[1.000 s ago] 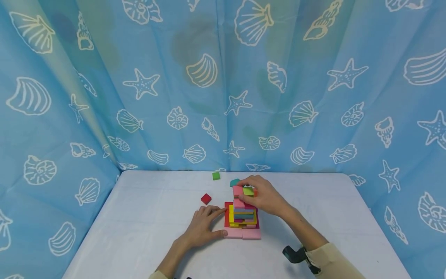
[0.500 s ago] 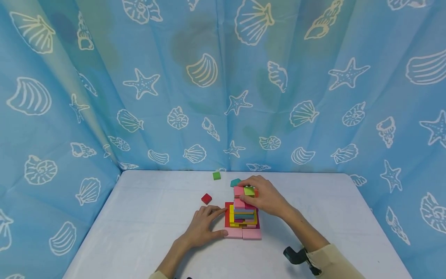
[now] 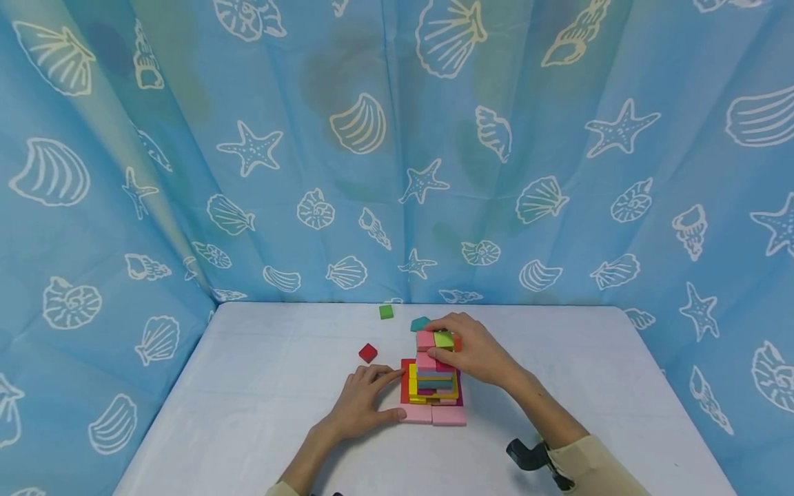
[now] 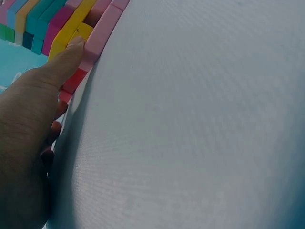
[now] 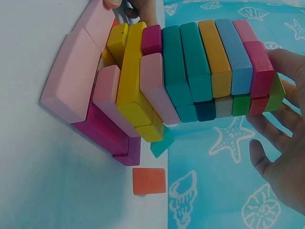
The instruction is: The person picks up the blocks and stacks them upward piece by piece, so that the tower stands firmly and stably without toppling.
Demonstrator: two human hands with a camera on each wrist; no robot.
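Note:
A stepped tower of coloured wooden blocks (image 3: 434,384) stands on the white table. Near its top, my right hand (image 3: 474,350) pinches a pink block (image 3: 424,339), thumb in front and index finger behind. A lime green block (image 3: 443,339) sits beside it, under the curved fingers. In the right wrist view, the right hand (image 5: 290,129) is around the tower's top end, its lower fingers spread. My left hand (image 3: 360,403) rests at the tower's left foot. Its thumb touches a pink base block (image 3: 415,413); its index finger reaches the red base block (image 3: 405,389).
Left of the tower lies a red block (image 3: 368,353). A green block (image 3: 386,312) is near the table's back edge, with a teal block (image 3: 420,324) behind the tower. An orange block (image 5: 149,181) lies on the table beside it. A blue shell-patterned curtain (image 3: 310,255) hangs behind.
Almost nothing differs: both hands keep their places at the tower. The right fingers shift very slightly off the lime block's top, and the head view drifts a little.

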